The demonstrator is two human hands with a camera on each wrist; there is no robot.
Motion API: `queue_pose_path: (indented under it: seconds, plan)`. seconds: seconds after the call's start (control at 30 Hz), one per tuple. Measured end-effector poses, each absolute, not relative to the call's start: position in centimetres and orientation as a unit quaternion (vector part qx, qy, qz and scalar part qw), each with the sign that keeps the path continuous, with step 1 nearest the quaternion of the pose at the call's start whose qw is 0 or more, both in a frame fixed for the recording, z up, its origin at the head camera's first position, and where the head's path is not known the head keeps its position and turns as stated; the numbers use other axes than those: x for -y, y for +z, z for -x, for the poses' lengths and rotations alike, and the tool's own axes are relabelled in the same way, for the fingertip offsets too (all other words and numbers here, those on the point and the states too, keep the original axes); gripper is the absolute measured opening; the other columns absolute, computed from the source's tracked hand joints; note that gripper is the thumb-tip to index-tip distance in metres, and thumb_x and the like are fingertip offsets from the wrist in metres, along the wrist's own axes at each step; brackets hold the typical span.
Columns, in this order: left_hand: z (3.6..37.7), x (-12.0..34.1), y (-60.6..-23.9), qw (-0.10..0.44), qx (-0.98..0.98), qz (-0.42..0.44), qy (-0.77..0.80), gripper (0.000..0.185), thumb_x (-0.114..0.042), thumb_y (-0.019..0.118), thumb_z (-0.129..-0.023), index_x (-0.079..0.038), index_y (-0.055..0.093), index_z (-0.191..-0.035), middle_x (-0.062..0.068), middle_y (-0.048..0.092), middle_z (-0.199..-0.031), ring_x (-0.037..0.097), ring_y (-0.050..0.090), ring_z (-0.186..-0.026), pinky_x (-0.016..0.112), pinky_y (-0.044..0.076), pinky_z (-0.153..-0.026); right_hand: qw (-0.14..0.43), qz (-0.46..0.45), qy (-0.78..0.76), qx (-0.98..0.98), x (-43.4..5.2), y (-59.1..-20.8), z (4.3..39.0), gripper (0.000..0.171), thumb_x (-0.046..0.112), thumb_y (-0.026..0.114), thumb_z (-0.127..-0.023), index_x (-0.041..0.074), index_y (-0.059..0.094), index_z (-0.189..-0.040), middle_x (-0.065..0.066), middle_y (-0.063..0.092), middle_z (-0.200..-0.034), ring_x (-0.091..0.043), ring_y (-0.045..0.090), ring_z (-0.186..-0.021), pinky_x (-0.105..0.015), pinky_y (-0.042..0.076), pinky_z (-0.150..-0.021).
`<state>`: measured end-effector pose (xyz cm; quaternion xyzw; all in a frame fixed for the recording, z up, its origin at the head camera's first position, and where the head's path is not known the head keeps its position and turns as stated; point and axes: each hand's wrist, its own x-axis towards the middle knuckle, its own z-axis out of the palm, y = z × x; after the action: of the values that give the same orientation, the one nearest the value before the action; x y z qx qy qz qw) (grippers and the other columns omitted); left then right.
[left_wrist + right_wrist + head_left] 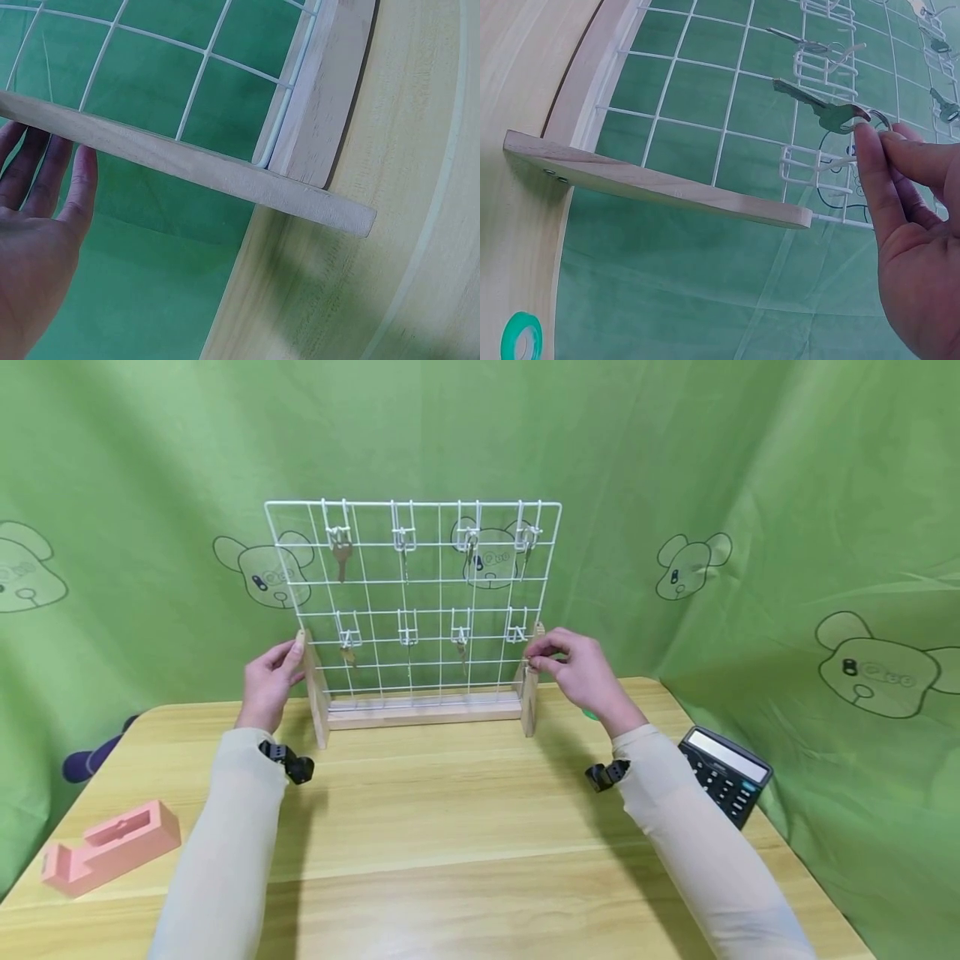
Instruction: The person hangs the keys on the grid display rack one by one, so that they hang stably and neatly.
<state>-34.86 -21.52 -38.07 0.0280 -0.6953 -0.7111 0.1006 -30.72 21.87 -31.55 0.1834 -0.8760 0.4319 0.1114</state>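
Observation:
A white wire grid rack (412, 602) stands upright in a wooden base (423, 710) at the far side of the table. Two rows of white hooks on it carry several keys, such as one at the top left (341, 557). My right hand (581, 672) pinches a key (829, 112) by its ring, just above the lower right hook (810, 161) and beside the right wooden foot (667, 191). My left hand (272, 681) rests with straight fingers (56, 169) against the left wooden foot (187, 161).
A pink tape dispenser (112, 847) lies at the near left of the wooden table (450, 843). At the right edge lies a black calculator (723, 772). A green tape roll (521, 341) sits behind the rack's right foot. Green cloth hangs all around.

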Motion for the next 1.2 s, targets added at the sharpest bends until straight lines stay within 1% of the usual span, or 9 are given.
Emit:
queue_pose_path:
  seconds: [0.23, 0.4, 0.6, 0.63, 0.7, 0.87, 1.0, 1.2]
  plan:
    - [34.9, 21.5, -38.1, 0.099, 0.703, -0.032, -0.703, 0.058, -0.036, 0.061, -0.097, -0.003, 0.047, -0.142, 0.02, 0.046, -0.143, 0.028, 0.048, -0.127, 0.03, 0.048, -0.102, 0.121, -0.161, 0.454, 0.868, -21.8, -31.1, 31.4, 0.015, -0.001, 0.067, -0.091, 0.003, 0.07, -0.105, -0.007, 0.066, -0.105, -0.024, 0.063, -0.094, -0.035, 0.059, -0.083]
    - [34.9, 21.5, -38.2, 0.101, 0.704, -0.032, -0.702, 0.059, -0.037, 0.061, -0.096, -0.003, 0.048, -0.142, 0.019, 0.047, -0.143, 0.028, 0.048, -0.126, 0.03, 0.048, -0.102, 0.128, -0.153, 0.478, 0.856, -22.0, -31.0, 32.1, 0.016, -0.003, 0.066, -0.091, 0.001, 0.069, -0.107, -0.01, 0.065, -0.107, -0.025, 0.064, -0.093, -0.037, 0.059, -0.084]
    - [35.0, 21.4, -38.2, 0.101, 0.698, -0.034, -0.708, 0.058, -0.035, 0.062, -0.097, -0.002, 0.048, -0.142, 0.02, 0.047, -0.143, 0.028, 0.049, -0.126, 0.031, 0.048, -0.103, 0.132, -0.135, 0.494, 0.849, -22.3, -30.8, 32.7, 0.016, -0.001, 0.067, -0.091, 0.001, 0.068, -0.107, -0.011, 0.065, -0.105, -0.023, 0.063, -0.093, -0.032, 0.058, -0.084]
    - [35.0, 21.4, -38.2, 0.101, 0.694, -0.034, -0.712, 0.058, -0.035, 0.062, -0.096, -0.002, 0.048, -0.142, 0.02, 0.047, -0.143, 0.028, 0.049, -0.126, 0.032, 0.048, -0.103, 0.131, -0.133, 0.494, 0.849, -22.3, -30.8, 32.8, 0.016, 0.0, 0.067, -0.092, 0.002, 0.068, -0.108, -0.01, 0.065, -0.104, -0.023, 0.063, -0.093, -0.031, 0.058, -0.084]
    - [35.0, 21.4, -38.2, 0.104, 0.695, -0.034, -0.71, 0.058, -0.035, 0.062, -0.096, -0.002, 0.048, -0.141, 0.02, 0.047, -0.143, 0.028, 0.049, -0.125, 0.032, 0.048, -0.103, 0.13, -0.13, 0.495, 0.849, -22.3, -30.8, 33.0, 0.017, 0.001, 0.067, -0.092, 0.003, 0.068, -0.108, -0.01, 0.064, -0.104, -0.023, 0.062, -0.093, -0.033, 0.057, -0.085]
    - [35.0, 21.4, -38.1, 0.102, 0.691, -0.035, -0.715, 0.058, -0.035, 0.062, -0.096, -0.001, 0.048, -0.142, 0.02, 0.047, -0.143, 0.027, 0.049, -0.125, 0.031, 0.048, -0.103, 0.124, -0.127, 0.512, 0.841, -22.1, -31.2, 33.6, 0.017, 0.0, 0.067, -0.091, 0.001, 0.067, -0.108, -0.012, 0.064, -0.104, -0.024, 0.062, -0.094, -0.037, 0.057, -0.088]
    - [35.1, 21.4, -38.1, 0.099, 0.688, -0.037, -0.718, 0.058, -0.034, 0.063, -0.096, -0.001, 0.047, -0.142, 0.02, 0.046, -0.143, 0.028, 0.049, -0.126, 0.032, 0.047, -0.104, 0.117, -0.121, 0.518, 0.839, -22.0, -31.6, 33.8, 0.017, 0.0, 0.066, -0.092, 0.0, 0.067, -0.109, -0.012, 0.064, -0.105, -0.024, 0.062, -0.095, -0.034, 0.057, -0.087]
    - [35.2, 21.6, -38.3, 0.099, 0.686, -0.035, -0.72, 0.057, -0.034, 0.062, -0.096, -0.002, 0.048, -0.142, 0.019, 0.047, -0.143, 0.027, 0.048, -0.126, 0.032, 0.047, -0.104, 0.11, -0.114, 0.526, 0.836, -21.9, -32.3, 34.1, 0.017, -0.001, 0.065, -0.092, 0.002, 0.066, -0.109, -0.012, 0.064, -0.106, -0.024, 0.062, -0.097, -0.035, 0.056, -0.089]
